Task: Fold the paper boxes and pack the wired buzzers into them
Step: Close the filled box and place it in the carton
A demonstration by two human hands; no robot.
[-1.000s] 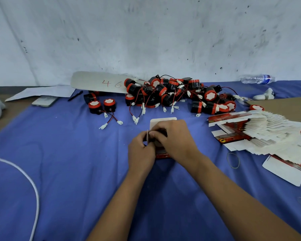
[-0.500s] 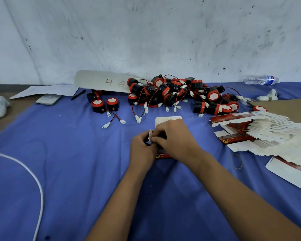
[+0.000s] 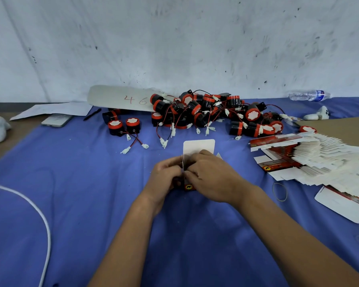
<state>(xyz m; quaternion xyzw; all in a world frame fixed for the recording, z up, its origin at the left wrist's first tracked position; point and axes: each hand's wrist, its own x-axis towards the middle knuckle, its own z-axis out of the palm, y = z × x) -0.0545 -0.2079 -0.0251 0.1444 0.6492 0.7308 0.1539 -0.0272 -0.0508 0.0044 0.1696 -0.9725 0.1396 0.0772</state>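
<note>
Both forearms reached forward and met at the middle. The left hand point(image 3: 166, 175) and right hand point(image 3: 211, 179) sat close together, fingers point(image 3: 190, 172) curled and pinching between them.

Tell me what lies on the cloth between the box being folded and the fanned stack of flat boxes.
In the head view, only bare blue cloth lies between the paper box and the stack of flat boxes; a rubber band sits nearer, below the stack.

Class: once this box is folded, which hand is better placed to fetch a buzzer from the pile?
Right, probably: the buzzer pile lies beyond the right hand; both grip the box.
</note>
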